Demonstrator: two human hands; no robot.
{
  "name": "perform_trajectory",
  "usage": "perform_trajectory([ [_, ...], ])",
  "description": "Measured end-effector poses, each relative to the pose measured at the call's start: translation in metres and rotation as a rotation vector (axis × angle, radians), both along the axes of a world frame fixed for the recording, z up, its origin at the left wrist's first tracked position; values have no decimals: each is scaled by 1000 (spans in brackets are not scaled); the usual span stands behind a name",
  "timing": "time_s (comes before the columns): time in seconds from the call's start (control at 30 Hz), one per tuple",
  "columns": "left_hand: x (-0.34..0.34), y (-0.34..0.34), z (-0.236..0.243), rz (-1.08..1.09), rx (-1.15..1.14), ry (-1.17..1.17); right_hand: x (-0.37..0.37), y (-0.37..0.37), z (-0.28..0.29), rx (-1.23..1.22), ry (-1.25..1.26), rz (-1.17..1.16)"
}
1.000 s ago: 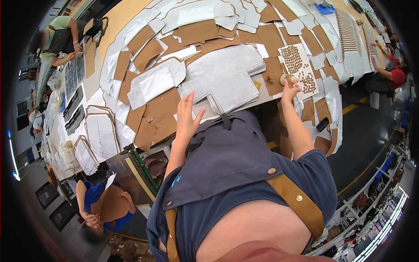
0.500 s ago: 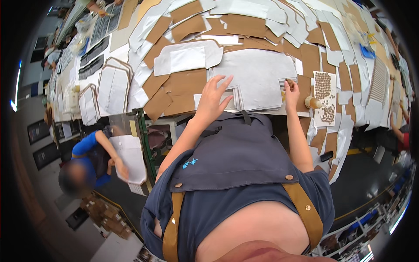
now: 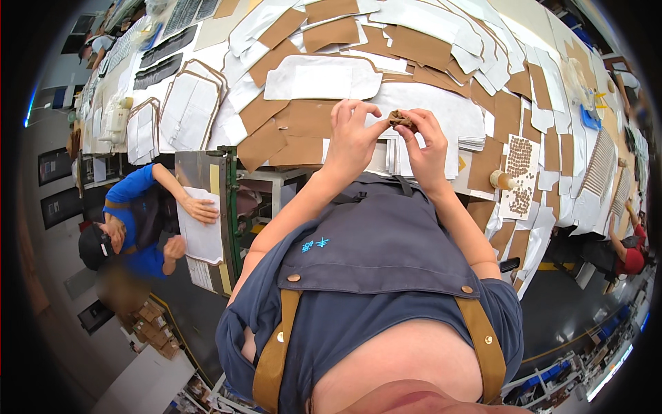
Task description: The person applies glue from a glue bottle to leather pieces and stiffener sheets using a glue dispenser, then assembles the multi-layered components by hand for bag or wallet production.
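White sheets (image 3: pixel 455 114) beneath brown wad (image 3: pixel 400 120)

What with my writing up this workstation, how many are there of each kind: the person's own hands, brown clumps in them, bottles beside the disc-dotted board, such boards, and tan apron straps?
Own hands, left hand and right hand: 2
Brown clump: 1
Bottle: 1
Disc-dotted white board: 1
Tan straps, left strap and right strap: 2
Total: 7
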State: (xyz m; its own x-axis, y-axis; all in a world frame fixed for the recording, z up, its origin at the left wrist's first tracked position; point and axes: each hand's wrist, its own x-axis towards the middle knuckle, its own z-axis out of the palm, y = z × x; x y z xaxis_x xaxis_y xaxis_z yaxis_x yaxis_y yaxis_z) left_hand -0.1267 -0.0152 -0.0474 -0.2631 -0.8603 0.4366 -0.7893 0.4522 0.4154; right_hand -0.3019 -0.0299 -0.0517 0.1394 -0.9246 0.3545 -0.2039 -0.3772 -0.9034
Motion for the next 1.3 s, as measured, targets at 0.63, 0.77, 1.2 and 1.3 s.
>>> perform_trajectory([
  [0.63, 7, 12, -1, 106, -68, -112, 32, 19, 6, 113, -152, -56],
  [0.77, 8, 15, -5, 101, -49, -129, 28, 23, 1, 216, -179, -33],
  [1.2, 8, 16, -15, 85, -34, -58, 17, 39, -6, 367, -251, 105],
  [1.3, 12, 10, -12, 84, -70, -23, 1, 36, 2, 716, -780, 150],
])
